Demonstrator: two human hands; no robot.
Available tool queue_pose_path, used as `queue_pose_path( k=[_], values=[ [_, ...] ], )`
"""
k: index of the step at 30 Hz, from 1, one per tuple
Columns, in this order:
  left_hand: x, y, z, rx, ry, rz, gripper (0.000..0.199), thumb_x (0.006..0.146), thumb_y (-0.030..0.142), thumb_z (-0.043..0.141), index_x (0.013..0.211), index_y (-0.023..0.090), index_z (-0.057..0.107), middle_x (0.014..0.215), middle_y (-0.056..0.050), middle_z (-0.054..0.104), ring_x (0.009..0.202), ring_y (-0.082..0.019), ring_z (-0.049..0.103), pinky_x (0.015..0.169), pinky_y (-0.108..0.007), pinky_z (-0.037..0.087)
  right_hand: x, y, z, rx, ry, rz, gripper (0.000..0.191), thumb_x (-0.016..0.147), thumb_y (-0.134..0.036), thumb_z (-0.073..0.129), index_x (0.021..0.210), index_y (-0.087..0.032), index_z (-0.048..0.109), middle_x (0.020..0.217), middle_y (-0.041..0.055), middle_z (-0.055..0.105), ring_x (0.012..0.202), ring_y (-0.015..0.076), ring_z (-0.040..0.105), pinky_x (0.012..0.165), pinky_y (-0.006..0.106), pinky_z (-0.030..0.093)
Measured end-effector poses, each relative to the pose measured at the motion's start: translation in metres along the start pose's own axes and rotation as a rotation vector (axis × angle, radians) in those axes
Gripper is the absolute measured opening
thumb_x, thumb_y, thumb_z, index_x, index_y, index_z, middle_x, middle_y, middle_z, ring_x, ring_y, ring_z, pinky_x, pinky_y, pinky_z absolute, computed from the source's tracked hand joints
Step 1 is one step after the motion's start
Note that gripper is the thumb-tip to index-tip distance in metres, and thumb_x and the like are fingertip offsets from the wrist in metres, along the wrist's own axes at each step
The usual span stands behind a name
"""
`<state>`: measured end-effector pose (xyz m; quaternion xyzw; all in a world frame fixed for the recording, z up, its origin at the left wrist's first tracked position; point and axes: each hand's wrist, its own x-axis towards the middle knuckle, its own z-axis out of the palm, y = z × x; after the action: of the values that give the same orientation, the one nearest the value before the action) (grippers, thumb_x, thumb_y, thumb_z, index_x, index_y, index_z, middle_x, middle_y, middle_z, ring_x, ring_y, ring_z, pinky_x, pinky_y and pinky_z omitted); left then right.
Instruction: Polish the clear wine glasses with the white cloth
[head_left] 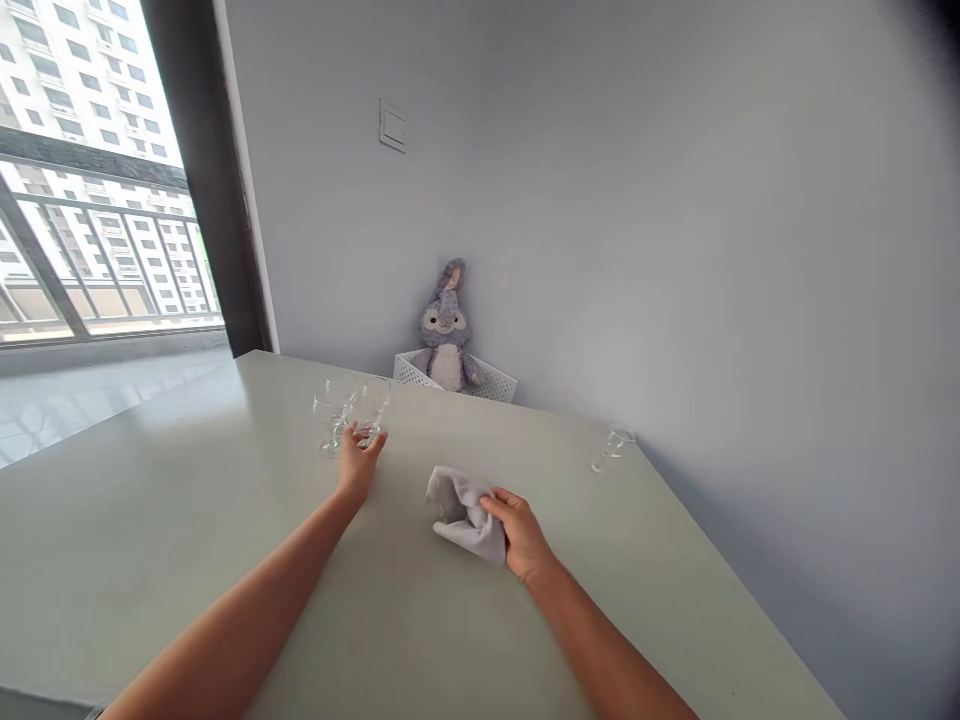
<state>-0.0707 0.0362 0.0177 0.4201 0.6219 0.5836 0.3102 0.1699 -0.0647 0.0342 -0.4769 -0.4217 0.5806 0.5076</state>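
Note:
At the left of the table, my left hand (358, 465) has its thumb and fingers around the lower part of a clear stemmed glass (373, 396). Part of that glass is hidden by the hand. More clear glassware, including a stemmed glass (327, 412), stands close beside it on the left; the outlines overlap, so the number is hard to tell. My right hand (521, 530) grips a pale grey-white cloth (469, 515), folded and bunched, held over the middle of the table. Another clear stemmed glass (615, 442) is at the far right, near the wall.
A pale table (420, 640) spreads under both arms, its right edge running along a grey wall. Behind its back edge, a purple plush rabbit (445, 340) sits in a white perforated basket (495, 384). A window with a railing lies on the left.

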Motion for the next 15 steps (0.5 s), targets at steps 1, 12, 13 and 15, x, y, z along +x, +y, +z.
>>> queue_pose_path(
  k=[1, 12, 13, 15],
  values=[
    [0.000, 0.001, 0.000, 0.000, -0.016, 0.002, 0.065, 0.067, 0.050, 0.059, 0.121, 0.020, 0.037, 0.100, -0.007, 0.056, 0.077, -0.015, 0.056, 0.067, -0.029, 0.043, 0.001, -0.002, -0.006, 0.058, 0.017, 0.017, 0.016, 0.065, -0.033, 0.063, 0.068, -0.018, 0.059, 0.055, -0.0038, 0.053, 0.050, 0.0114, 0.046, 0.051, 0.024, 0.035],
    [-0.056, 0.026, 0.016, 0.245, -0.248, 0.371, 0.049, 0.075, 0.047, 0.051, 0.115, 0.021, 0.042, 0.089, -0.003, 0.059, 0.082, -0.018, 0.056, 0.073, -0.031, 0.042, -0.003, -0.007, -0.034, 0.499, 0.062, -0.067, 0.019, 0.067, -0.027, 0.065, 0.085, -0.021, 0.064, 0.084, 0.0007, 0.066, 0.074, 0.0182, 0.059, 0.061, 0.027, 0.044],
    [-0.064, 0.027, 0.018, 0.247, -0.308, 0.381, 0.048, 0.076, 0.046, 0.050, 0.116, 0.021, 0.040, 0.087, -0.002, 0.059, 0.077, -0.016, 0.057, 0.071, -0.030, 0.043, -0.003, -0.007, -0.034, 0.492, 0.074, -0.075, 0.019, 0.067, -0.027, 0.065, 0.085, -0.021, 0.064, 0.085, 0.0008, 0.065, 0.075, 0.0183, 0.059, 0.063, 0.028, 0.045],
    [-0.078, 0.026, 0.022, 0.301, -0.407, 0.422, 0.049, 0.078, 0.045, 0.048, 0.119, 0.022, 0.035, 0.085, 0.000, 0.057, 0.069, -0.014, 0.056, 0.066, -0.028, 0.044, -0.004, -0.008, -0.033, 0.455, 0.100, -0.108, 0.019, 0.068, -0.027, 0.064, 0.085, -0.022, 0.064, 0.085, 0.0011, 0.065, 0.077, 0.0178, 0.058, 0.066, 0.028, 0.045]
  ],
)
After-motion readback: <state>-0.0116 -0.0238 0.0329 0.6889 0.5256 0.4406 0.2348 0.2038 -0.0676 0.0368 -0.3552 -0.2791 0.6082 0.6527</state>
